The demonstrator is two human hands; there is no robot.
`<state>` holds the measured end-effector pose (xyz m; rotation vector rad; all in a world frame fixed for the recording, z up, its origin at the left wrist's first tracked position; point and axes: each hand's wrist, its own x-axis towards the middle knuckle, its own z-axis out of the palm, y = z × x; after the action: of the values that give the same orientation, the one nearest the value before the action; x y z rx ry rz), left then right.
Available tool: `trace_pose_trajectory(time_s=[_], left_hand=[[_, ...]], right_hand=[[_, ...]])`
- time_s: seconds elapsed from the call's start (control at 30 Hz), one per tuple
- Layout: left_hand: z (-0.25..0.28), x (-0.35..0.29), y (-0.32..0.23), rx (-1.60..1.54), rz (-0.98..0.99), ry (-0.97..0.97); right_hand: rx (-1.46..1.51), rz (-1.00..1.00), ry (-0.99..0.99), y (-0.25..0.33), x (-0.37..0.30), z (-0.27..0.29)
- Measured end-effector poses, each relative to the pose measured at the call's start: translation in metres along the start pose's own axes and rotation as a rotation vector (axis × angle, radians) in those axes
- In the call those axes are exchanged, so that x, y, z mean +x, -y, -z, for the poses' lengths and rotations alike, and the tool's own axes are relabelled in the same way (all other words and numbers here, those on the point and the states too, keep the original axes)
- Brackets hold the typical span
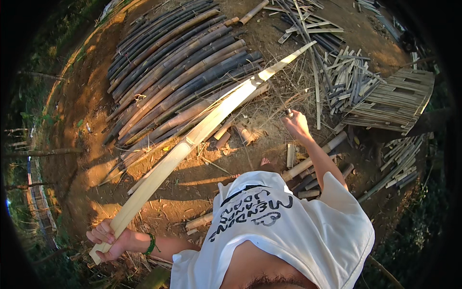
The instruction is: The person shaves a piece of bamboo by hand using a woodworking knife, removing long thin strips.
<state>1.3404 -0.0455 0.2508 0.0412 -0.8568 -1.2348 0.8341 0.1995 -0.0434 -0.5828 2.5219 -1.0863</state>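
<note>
My left hand (109,239) is wrapped round the near end of a long pale split bamboo strip (185,147). The strip slants up from lower left to the upper middle, its far end narrowing above the dry shavings, with sun falling along part of it. Out to the right, my right hand (297,126) is closed on a short handled tool (289,113) with a shiny end. What kind of tool it is I cannot make out. It is held apart from the bamboo strip.
Whole bamboo poles (178,77) lie side by side at the upper left. Thin slats (353,77) are heaped at the right, beside a slatted bamboo platform (392,103). Cut bamboo pieces (315,161) lie by my right side. Dry shavings (274,108) litter the ground.
</note>
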Motion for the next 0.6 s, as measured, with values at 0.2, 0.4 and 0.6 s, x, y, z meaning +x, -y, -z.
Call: trace_pose_trajectory(time_s=[0.2, 0.4, 0.6], left_hand=[[-0.007, 0.017, 0.014, -0.193, 0.025, 0.106], [-0.018, 0.051, 0.019, -0.547, 0.210, 0.946], [-0.059, 0.068, 0.027, -0.624, 0.165, 1.408]], right_hand=[[0.669, -0.515, -0.158, -0.048, -0.042, -0.003], [0.838, -0.129, -0.082, 0.076, -0.181, -0.023], [0.659, 0.235, 0.057, 0.200, -0.263, -0.043]])
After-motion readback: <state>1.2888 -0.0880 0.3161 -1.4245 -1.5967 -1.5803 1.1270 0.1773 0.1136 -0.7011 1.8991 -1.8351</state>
